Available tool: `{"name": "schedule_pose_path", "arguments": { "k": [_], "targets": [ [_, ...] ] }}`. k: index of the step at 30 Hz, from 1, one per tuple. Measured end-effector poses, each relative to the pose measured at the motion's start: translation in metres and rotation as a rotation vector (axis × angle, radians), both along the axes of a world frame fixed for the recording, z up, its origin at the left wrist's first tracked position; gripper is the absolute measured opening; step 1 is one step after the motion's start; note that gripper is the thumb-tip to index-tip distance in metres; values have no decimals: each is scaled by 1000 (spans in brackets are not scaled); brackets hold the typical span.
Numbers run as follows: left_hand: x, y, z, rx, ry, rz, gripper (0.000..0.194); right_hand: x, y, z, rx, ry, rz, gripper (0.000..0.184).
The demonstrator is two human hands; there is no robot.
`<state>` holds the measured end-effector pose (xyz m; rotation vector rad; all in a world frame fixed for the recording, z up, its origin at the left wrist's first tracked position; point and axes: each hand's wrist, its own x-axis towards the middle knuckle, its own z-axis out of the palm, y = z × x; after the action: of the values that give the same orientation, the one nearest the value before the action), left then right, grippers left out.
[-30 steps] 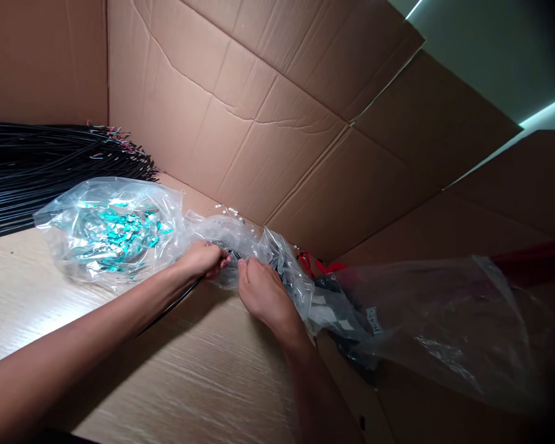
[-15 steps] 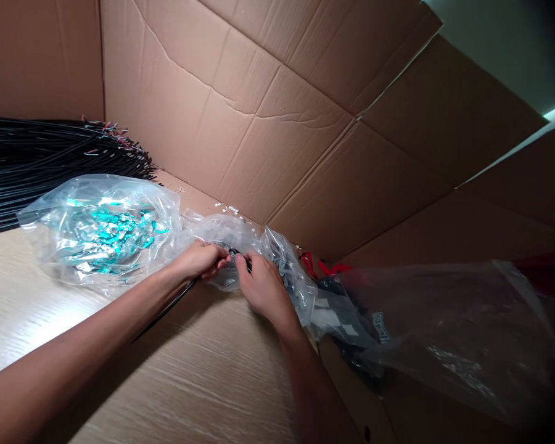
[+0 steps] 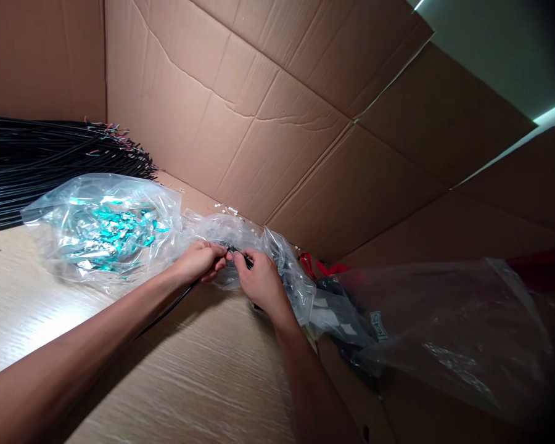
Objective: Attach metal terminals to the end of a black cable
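While my left hand (image 3: 198,262) and my right hand (image 3: 261,280) are close together, their fingers pinch a thin black cable (image 3: 171,304) at a crumpled clear plastic bag (image 3: 226,237). This cable is glossy, and it comes out below my left hand and goes down to the left, above the wood-grain table (image 3: 166,370). The bag lies on the table by a cardboard wall (image 3: 259,123). Left of my hands is a bag of teal pieces (image 3: 106,225), and behind it lies a bundle of black cables (image 3: 41,148) with coloured ends.
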<state>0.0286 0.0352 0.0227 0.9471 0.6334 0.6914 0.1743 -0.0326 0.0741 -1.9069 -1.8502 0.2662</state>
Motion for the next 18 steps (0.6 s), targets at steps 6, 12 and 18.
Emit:
{"name": "schedule_pose_path", "arguments": {
  "k": [6, 12, 18],
  "targets": [
    [-3, -6, 9, 80, 82, 42, 19, 3, 3, -1, 19, 26, 36, 31],
    [-14, -14, 24, 228, 320, 51, 27, 5, 4, -5, 47, 26, 32, 33],
    [-46, -73, 67, 959, 660, 241, 36, 11, 8, -8, 81, 31, 15, 33]
  ]
}}
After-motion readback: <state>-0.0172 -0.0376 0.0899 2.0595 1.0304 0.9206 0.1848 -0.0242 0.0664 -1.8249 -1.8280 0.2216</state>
